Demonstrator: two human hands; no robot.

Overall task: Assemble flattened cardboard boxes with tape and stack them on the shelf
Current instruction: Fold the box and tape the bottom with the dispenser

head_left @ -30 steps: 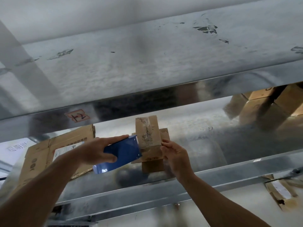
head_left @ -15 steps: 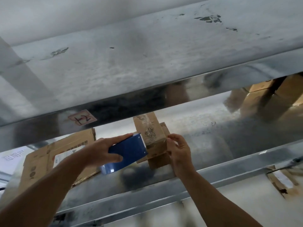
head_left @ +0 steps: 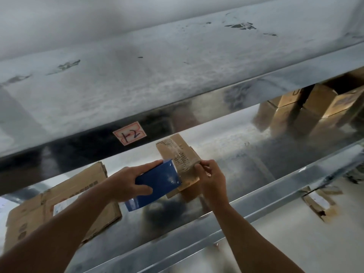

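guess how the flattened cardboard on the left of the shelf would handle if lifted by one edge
Probably light: the flattened cardboard is a thin sheet lying on the shelf. Likely to sag or fold, since its edges look bent and creased. It may slide easily on the shiny metal.

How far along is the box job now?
Done: brown boxes stand far right on the shelf. In hand: the right hand pinches a small taped box; the left hand holds a blue packet beside it. Left: flat cardboard at the left is not yet assembled.
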